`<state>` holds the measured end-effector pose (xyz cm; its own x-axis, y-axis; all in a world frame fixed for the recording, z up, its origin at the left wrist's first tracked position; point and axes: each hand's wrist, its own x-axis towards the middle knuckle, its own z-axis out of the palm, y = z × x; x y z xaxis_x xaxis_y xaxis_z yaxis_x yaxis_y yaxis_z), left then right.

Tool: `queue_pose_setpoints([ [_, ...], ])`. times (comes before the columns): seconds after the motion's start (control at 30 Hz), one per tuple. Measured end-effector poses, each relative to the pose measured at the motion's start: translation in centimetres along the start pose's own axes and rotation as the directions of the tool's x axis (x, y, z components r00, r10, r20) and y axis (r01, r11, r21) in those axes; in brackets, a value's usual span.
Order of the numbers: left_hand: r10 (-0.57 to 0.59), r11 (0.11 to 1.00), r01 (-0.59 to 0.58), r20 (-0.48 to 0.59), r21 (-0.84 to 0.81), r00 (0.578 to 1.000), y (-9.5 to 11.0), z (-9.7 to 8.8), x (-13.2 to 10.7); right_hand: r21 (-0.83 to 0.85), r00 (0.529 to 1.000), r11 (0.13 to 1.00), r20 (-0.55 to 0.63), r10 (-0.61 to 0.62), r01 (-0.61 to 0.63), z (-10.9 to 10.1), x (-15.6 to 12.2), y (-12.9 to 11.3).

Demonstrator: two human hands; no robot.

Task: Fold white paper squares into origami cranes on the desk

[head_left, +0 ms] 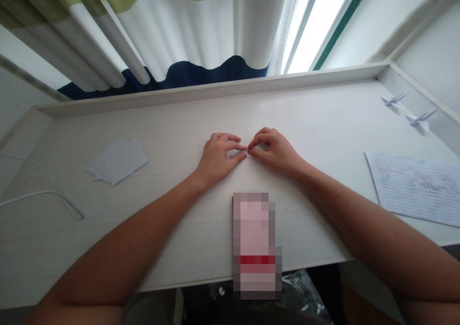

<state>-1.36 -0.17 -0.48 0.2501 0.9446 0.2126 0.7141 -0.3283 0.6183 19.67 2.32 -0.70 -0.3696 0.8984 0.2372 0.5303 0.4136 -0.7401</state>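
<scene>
My left hand [217, 155] and my right hand [275, 150] rest on the white desk [172, 123], fingertips meeting over a small piece of white paper [240, 153]. Both hands pinch the paper between thumb and fingers, pressing it against the desk. Most of the paper is hidden under the fingers. A phone [256, 246], blurred out, lies flat near the desk's front edge, just below my hands.
A small stack of white paper squares [118, 161] lies at the left. A white cable [43, 193] curls at the far left. A lined written sheet [417, 186] lies at the right. Two folded paper cranes [394, 98] [420, 119] stand at the far right. Curtains hang behind the desk.
</scene>
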Motion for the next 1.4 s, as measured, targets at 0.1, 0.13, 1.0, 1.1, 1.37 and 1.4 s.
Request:
queue_pose_setpoints([
  [0.1, 0.043, 0.999, -0.043, -0.005, 0.008, 0.999, -0.1, 0.1, -0.1, 0.023, 0.995, 0.996, 0.056, -0.087, 0.086, -0.6, -0.3, 0.1],
  [0.13, 0.061, 0.998, -0.061, -0.009, 0.013, 0.998, -0.2, 0.2, -0.2, 0.026, 0.991, 0.994, 0.072, -0.109, 0.107, -0.8, -0.4, 0.1],
  [1.0, 0.218, 0.963, -0.225, 0.065, 0.149, 0.974, -0.1, -0.3, -0.6, -0.104, 0.956, 0.961, 0.176, -0.234, 0.254, -1.5, -0.9, 0.4],
  [1.1, 0.218, 0.962, -0.225, 0.062, 0.156, 0.974, -0.1, -0.2, -0.6, -0.103, 0.962, 0.965, 0.160, -0.222, 0.240, -1.6, -0.9, 0.1],
  [1.37, 0.212, 0.965, -0.216, 0.043, 0.147, 0.976, -0.2, -0.1, -0.5, -0.166, 0.954, 0.945, 0.152, -0.258, 0.282, -1.8, -1.0, 0.3],
  [1.4, 0.216, 0.964, -0.219, 0.041, 0.151, 0.976, -0.1, -0.1, -0.5, -0.215, 0.946, 0.928, 0.181, -0.268, 0.304, -1.9, -1.0, 0.2],
])
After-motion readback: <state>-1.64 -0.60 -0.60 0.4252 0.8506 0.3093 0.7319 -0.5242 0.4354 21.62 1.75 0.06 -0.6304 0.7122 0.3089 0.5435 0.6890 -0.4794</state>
